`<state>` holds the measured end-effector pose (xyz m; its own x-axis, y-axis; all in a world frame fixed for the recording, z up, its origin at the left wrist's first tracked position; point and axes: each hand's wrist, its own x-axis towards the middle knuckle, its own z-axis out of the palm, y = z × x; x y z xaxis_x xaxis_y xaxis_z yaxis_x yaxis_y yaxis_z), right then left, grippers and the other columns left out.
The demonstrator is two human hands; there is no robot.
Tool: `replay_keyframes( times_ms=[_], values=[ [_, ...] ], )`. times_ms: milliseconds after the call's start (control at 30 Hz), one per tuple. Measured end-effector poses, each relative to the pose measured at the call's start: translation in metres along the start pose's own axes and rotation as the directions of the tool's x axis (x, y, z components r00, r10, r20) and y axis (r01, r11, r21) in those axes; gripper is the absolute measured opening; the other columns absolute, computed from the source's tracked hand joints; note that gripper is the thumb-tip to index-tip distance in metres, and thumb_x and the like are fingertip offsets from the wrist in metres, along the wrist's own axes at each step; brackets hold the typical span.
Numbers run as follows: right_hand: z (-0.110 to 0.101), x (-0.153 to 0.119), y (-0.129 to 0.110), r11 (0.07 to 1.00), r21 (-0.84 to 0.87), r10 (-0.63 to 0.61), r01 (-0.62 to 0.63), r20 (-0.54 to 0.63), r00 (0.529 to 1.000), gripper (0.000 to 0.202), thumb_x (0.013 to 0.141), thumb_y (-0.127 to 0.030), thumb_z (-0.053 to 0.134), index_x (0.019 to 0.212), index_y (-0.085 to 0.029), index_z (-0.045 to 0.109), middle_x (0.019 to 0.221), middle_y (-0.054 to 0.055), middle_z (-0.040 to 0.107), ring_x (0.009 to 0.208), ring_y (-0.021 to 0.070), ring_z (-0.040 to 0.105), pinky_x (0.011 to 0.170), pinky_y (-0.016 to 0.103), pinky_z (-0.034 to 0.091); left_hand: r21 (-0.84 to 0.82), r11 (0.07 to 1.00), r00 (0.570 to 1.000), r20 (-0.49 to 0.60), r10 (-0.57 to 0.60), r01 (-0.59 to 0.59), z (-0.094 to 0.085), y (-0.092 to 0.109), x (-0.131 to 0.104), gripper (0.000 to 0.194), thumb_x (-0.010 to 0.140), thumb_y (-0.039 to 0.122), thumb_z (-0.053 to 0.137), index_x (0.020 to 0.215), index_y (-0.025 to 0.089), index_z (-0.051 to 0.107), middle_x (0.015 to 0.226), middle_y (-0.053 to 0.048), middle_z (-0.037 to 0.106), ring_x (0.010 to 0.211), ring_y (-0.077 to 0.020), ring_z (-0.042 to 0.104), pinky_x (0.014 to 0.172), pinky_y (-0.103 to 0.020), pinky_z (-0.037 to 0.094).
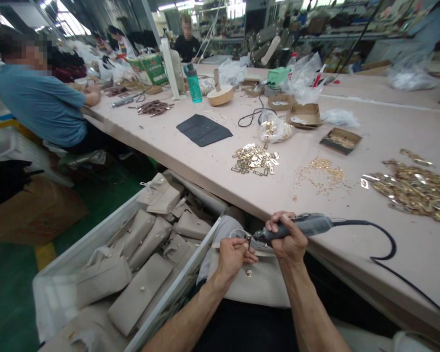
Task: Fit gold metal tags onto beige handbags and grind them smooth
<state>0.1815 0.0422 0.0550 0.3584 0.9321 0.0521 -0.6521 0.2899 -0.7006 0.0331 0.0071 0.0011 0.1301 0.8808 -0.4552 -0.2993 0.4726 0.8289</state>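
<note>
My right hand (pixel 288 237) is wrapped round a grey corded electric screwdriver (pixel 317 225), its tip pointing left. My left hand (pixel 234 256) pinches a small rectangular metal plate (pixel 248 241) right at that tip. Whether the plate touches the bag's flap is hard to make out. A beige handbag (pixel 258 286) lies across my lap beneath both hands, with a small metal clasp (pixel 249 273) on its front. On the table ahead are a pile of gold rectangular frames (pixel 254 160) and a scatter of tiny gold screws (pixel 324 171).
Left of my lap stands a white bin (pixel 47 288) full of beige handbags. More gold fittings (pixel 418 188) are heaped at the right of the table (pixel 212 166). The screwdriver's cord (pixel 388 239) loops off the table edge. A person in blue (pixel 44 102) sits at the far left.
</note>
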Motion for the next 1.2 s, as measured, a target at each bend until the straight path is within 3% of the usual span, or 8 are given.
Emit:
replay_keyframes(
  times_ms=[600, 933, 1200],
  values=[
    [-0.0015, -0.0041, 0.0050, 0.996, -0.081, -0.040, 0.042, 0.025, 0.999, 0.020, 0.081, -0.028, 0.079, 0.077, -0.020, 0.061, 0.078, -0.001, 0.063, 0.051, 0.0091, 0.052, 0.054, 0.028, 0.047, 0.014, 1.000, 1.000, 0.011, 0.006, -0.007, 0.0005, 0.0001, -0.0014, 0.047, 0.072, 0.050, 0.083, 0.081, 0.006, 0.070, 0.070, -0.014, 0.075, 0.054, -0.0210, 0.074, 0.048, -0.024, 0.055],
    [0.0042, -0.0076, -0.0010, 0.996, -0.072, -0.058, 0.060, 0.030, 0.998, 0.018, 0.081, -0.026, 0.079, 0.077, -0.020, 0.062, 0.077, -0.001, 0.063, 0.051, 0.0093, 0.052, 0.054, 0.027, 0.046, 0.027, 0.999, 1.000, 0.003, 0.021, -0.021, 0.0001, -0.0032, 0.0006, 0.056, 0.075, 0.063, 0.080, 0.077, 0.007, 0.072, 0.070, -0.013, 0.075, 0.053, -0.0214, 0.074, 0.047, -0.023, 0.056],
    [0.0029, -0.0089, -0.0016, 0.993, -0.092, -0.069, 0.073, 0.052, 0.996, 0.016, 0.082, -0.026, 0.077, 0.077, -0.020, 0.063, 0.079, 0.000, 0.063, 0.051, 0.0097, 0.051, 0.056, 0.029, 0.046, 0.053, 0.998, 0.999, -0.025, 0.020, -0.019, 0.0032, 0.0015, -0.0022, 0.055, 0.077, 0.061, 0.080, 0.072, 0.008, 0.071, 0.067, -0.013, 0.074, 0.048, -0.0196, 0.071, 0.042, -0.023, 0.053]
  ],
)
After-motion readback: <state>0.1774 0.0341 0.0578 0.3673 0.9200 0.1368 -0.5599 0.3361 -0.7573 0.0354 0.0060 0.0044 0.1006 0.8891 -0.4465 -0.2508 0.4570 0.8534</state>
